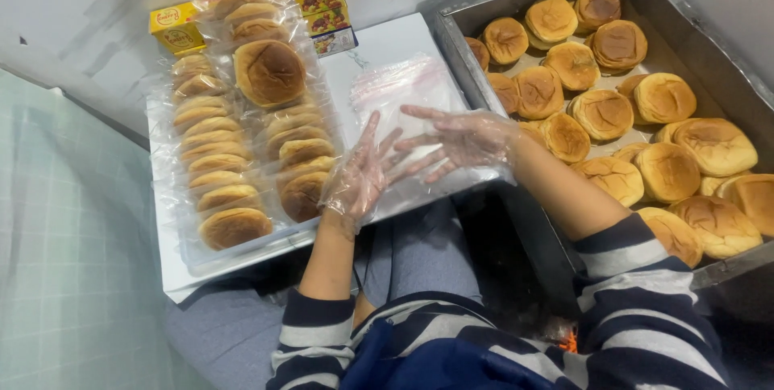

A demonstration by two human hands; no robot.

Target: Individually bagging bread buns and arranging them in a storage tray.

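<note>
Head view, gloved left hand (360, 174) and right hand (459, 140) spread open, fingers flat on clear plastic bag (407, 83), gripping nothing

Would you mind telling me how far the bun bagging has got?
Done: two rows of bagged buns lie on the white board. In hand: the left hand and right hand, both in thin plastic gloves, work at an empty clear bag. Left: many loose buns fill the metal tray.
</note>
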